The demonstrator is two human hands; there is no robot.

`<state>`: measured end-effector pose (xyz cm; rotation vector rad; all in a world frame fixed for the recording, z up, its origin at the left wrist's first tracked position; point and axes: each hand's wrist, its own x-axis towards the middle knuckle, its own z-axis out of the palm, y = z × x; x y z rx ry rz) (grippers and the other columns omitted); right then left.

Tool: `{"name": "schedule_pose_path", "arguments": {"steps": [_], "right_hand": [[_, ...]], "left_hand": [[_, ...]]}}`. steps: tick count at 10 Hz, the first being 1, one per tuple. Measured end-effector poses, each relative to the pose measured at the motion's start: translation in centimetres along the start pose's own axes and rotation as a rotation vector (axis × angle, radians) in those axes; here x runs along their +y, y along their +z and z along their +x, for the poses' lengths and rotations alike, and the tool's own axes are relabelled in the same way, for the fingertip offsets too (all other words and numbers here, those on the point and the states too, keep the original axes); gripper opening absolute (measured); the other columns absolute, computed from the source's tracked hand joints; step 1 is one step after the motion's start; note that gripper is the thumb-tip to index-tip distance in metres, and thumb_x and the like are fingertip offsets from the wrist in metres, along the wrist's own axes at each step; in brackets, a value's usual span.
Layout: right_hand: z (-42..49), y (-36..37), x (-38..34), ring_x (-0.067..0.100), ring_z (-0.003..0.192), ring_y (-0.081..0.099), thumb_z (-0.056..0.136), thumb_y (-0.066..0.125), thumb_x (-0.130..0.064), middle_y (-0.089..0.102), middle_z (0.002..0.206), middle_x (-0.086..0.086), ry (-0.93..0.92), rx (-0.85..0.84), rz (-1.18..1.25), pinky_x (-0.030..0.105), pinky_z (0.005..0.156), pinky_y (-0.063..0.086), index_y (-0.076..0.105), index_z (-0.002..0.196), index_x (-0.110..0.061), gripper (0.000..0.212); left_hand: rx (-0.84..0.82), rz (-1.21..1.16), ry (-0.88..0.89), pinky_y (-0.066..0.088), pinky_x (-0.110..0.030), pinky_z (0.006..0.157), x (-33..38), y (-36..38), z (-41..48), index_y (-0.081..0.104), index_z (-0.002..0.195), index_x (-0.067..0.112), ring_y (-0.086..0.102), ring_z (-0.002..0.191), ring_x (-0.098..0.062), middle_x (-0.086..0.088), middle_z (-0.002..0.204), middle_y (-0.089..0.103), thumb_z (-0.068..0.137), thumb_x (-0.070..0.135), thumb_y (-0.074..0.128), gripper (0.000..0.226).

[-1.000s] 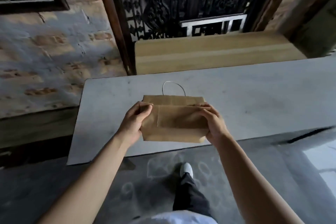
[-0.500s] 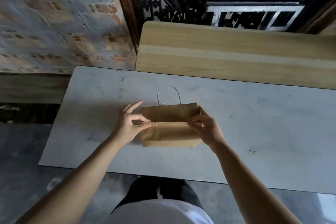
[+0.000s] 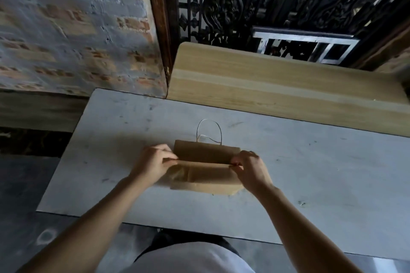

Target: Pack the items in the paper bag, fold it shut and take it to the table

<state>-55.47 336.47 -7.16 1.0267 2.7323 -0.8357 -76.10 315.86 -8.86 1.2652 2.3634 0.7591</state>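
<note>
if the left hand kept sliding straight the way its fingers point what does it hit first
The left hand points right, along the crease of the folded brown paper bag, which it already pinches. Going on along the crease, it would likely meet the right hand at the other end first.

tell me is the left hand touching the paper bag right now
Touching. The head view shows the left hand pinching the left end of the paper bag's folded top, with no gap between them; the right hand pinches the other end.
</note>
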Motion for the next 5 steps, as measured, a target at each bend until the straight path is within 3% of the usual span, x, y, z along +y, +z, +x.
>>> {"name": "schedule_pose_path", "arguments": {"steps": [1,3,4,5], "right_hand": [[-0.5,0.2,1.5,0.019,0.081,0.059,0.077,0.067,-0.021,0.065,0.085,-0.002,0.037,-0.007,0.052,0.031,0.070,0.049,0.070,0.080,-0.020,0.004],[-0.8,0.5,2.7,0.006,0.070,0.054,0.076,0.072,-0.016,0.062,0.083,-0.005,0.065,-0.012,0.111,0.005,0.059,0.036,0.073,0.082,-0.025,0.011],[-0.8,-0.5,2.3,0.014,0.073,0.058,0.079,0.068,-0.018,0.064,0.083,-0.003,0.099,-0.107,0.035,0.019,0.063,0.046,0.070,0.088,-0.028,0.014],[-0.1,-2.4,1.1,0.020,0.080,0.063,0.081,0.067,-0.024,0.069,0.091,0.001,0.061,-0.233,-0.089,0.035,0.070,0.056,0.066,0.096,-0.024,0.015]], "left_hand": [[-0.034,-0.098,-0.113,0.042,-0.010,0.062,-1.1,0.1,-0.3,0.080,0.080,0.027,0.062,0.067,-0.007,0.010,0.078,0.065,0.067,0.021,0.086,0.015],[-0.156,-0.162,-0.174,0.045,-0.017,0.068,-1.8,-0.4,0.0,0.076,0.079,0.041,0.063,0.078,-0.004,0.010,0.083,0.069,0.067,0.024,0.085,0.022],[-0.178,-0.043,-0.123,0.040,-0.016,0.064,-1.2,-0.9,0.5,0.073,0.075,0.041,0.059,0.076,-0.007,0.011,0.082,0.064,0.065,0.025,0.085,0.023],[-0.262,0.232,0.041,0.038,-0.020,0.072,0.3,-1.8,1.3,0.069,0.089,0.036,0.050,0.092,-0.005,0.015,0.096,0.053,0.071,0.043,0.073,0.020]]}}
